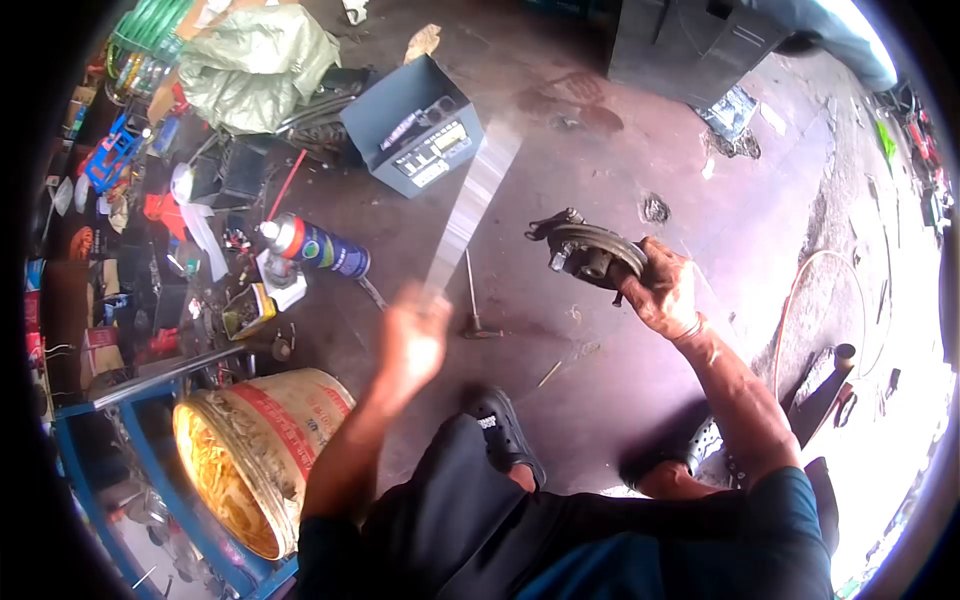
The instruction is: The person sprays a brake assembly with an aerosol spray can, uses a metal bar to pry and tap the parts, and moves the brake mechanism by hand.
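Note:
My right hand (662, 290) grips the edge of a round metal brake plate (595, 250) with a lever arm at its far left side. The plate is held tilted above the floor, and my thumb and fingers close on its near right part. To the left, my left hand (415, 335) is blurred by motion. A long, flat, pale grey object (475, 205) extends up and to the right from it; its kind is smeared out. The two hands are well apart.
A grey open box (410, 125) stands ahead. On the left are a spray can (315, 248), a T-shaped tool (480, 325), a tilted bucket (270, 430) on a blue frame (160, 470) and cluttered parts. A black case (690, 50) is at the back, a hose (785, 310) at right.

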`<action>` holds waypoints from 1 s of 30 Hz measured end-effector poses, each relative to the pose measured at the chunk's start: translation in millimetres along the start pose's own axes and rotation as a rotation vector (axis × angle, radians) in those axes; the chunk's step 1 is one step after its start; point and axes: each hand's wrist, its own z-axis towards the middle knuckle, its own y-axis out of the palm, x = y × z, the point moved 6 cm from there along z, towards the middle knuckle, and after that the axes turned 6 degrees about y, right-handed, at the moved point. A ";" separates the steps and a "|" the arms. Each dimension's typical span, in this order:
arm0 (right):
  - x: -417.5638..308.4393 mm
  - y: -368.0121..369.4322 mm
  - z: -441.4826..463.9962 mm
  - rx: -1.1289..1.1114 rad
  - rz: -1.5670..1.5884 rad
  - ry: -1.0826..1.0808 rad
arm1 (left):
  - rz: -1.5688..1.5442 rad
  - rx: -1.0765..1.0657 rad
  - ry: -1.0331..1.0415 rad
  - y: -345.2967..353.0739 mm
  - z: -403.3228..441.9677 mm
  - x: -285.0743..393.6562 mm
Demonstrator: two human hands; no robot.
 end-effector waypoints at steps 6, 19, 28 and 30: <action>11.0 3.2 -3.0 0.039 0.184 0.066 | -0.054 0.090 -0.102 7.6 -4.9 11.1; 43.3 22.7 -21.1 0.063 0.638 0.463 | -0.039 -0.425 -0.137 76.0 -34.4 6.8; 80.6 69.8 -43.9 -0.062 1.040 0.963 | 0.003 -0.286 0.382 22.8 100.1 49.9; 79.9 79.1 -43.7 -0.106 1.139 1.077 | -0.148 -0.283 0.274 41.2 107.9 41.3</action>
